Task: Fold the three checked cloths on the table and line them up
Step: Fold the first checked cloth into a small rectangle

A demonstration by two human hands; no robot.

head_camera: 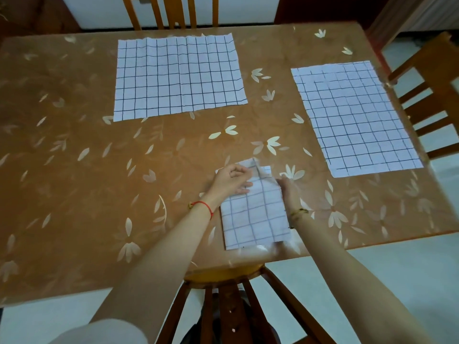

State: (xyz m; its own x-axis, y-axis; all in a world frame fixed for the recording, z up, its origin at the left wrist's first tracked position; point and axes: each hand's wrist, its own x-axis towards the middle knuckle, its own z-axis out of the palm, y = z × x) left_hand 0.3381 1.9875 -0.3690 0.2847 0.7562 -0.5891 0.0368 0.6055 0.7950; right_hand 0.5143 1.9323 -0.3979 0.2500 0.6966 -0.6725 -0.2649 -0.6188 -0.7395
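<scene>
Three white cloths with dark checks lie on the table. One cloth (178,75) is spread flat at the far middle. A second cloth (355,117) lies flat at the right edge. The third cloth (255,217) is folded into a narrow strip near the front edge. My left hand (233,180) rests on its far end, fingers pinching a raised fold of fabric. My right hand (289,192) holds the strip's right edge, blurred by motion.
The table (99,170) wears an orange cover with pale leaf prints under clear plastic. Wooden chairs stand at the far side (171,11), at the right (432,90) and at the near edge (231,289) below my arms.
</scene>
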